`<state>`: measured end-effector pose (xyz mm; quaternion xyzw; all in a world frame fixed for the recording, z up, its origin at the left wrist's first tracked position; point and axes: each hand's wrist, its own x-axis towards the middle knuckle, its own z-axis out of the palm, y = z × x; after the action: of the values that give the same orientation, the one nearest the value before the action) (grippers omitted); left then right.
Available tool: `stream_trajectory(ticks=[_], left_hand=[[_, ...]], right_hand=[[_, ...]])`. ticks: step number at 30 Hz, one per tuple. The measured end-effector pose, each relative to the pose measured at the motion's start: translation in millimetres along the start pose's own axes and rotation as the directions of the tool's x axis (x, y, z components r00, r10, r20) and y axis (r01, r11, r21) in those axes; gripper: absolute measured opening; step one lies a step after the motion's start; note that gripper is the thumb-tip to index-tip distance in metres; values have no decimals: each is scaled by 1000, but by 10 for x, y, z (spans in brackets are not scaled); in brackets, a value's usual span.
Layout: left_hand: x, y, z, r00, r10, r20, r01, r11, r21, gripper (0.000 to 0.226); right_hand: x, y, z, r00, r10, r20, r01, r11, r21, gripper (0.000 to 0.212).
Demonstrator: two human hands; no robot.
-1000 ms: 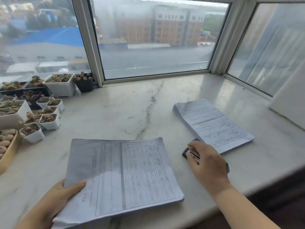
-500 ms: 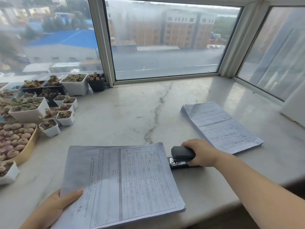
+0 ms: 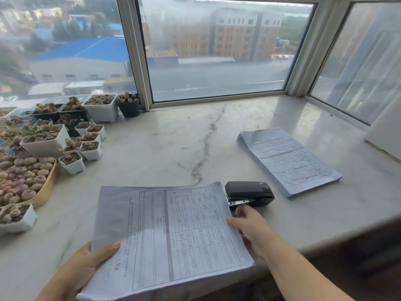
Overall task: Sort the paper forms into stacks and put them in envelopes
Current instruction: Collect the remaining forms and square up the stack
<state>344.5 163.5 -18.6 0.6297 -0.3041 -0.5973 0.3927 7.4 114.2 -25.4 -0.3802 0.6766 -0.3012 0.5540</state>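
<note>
Print on the near stack of white paper forms [image 3: 169,240] is too small and blurred to be read; the same applies to the far stack of white forms [image 3: 288,161]. The near stack's bottom-left corner is cut off by the frame edge. The fingers of the left hand [image 3: 82,272] are hidden under that stack, only the thumb being seen. The right hand [image 3: 251,229] is partly covered by the stack's right edge, so its grip cannot be told. The black stapler [image 3: 249,193] has its front end hidden behind the paper. The small white and black square pots of succulents [image 3: 43,144] are cropped at the left edge. A white flat object [image 3: 384,135] is cut off at the right and cannot be identified.
</note>
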Motion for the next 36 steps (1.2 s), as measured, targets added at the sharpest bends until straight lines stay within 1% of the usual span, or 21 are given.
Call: stream_trajectory(ticks=[2,4,7,9,11,13,16,19,23,24,27,30,32,34,36], left_hand=[[24,-7,8,1000,-4,-11,4,1000,-14,12],[27,14,19,1000,-13,-13,13,1000,-25,10],[114,30,17,999,-51,-17,50,998,-47,12],[170,58,9,997,-71,-11,70,996,-61,24],[208,99,2,995,-98,-2,98,993,-72,42],[239,141,-8,993,-117,5,118,991,-61,49],[288,210,0,993,-113,15,114,993,-21,43],[318,271,22,992,-116,50,117,993,-17,31],[351,311,15,990,-126,61,127,992,-14,34],[353,318,4,990,-130,60,131,991,-12,38],[359,348,-16,989,-135,68,135,991,3,48],[376,433,-17,989,-125,73,125,992,7,48],[414,525,-19,991,-116,67,113,993,41,49],[456,629,-10,992,-104,66,99,992,80,43],[501,743,9,994,-85,67,76,990,120,30]], right_hand=[[46,-28,72,999,-12,-40,15,996,85,18],[64,-73,115,999,-16,-47,22,989,147,13],[75,-104,126,1000,8,-21,-4,976,217,22],[89,-113,119,1000,19,-3,-18,968,251,24],[115,-105,119,1000,26,-12,-22,965,261,23],[138,-81,113,998,28,-48,-16,968,249,18],[157,-55,101,996,37,-86,-15,970,242,13],[172,-45,92,992,15,-125,12,977,211,19],[186,-19,100,993,-4,-122,30,976,215,31],[185,-20,106,993,-5,-117,30,976,218,31],[186,-20,117,993,1,-119,29,967,253,29],[187,-13,130,993,43,-112,-1,936,353,25],[193,-8,132,991,60,-118,-13,931,365,23],[190,-8,133,990,64,-129,-13,932,362,23],[175,-7,136,988,69,-137,-15,932,361,21]])
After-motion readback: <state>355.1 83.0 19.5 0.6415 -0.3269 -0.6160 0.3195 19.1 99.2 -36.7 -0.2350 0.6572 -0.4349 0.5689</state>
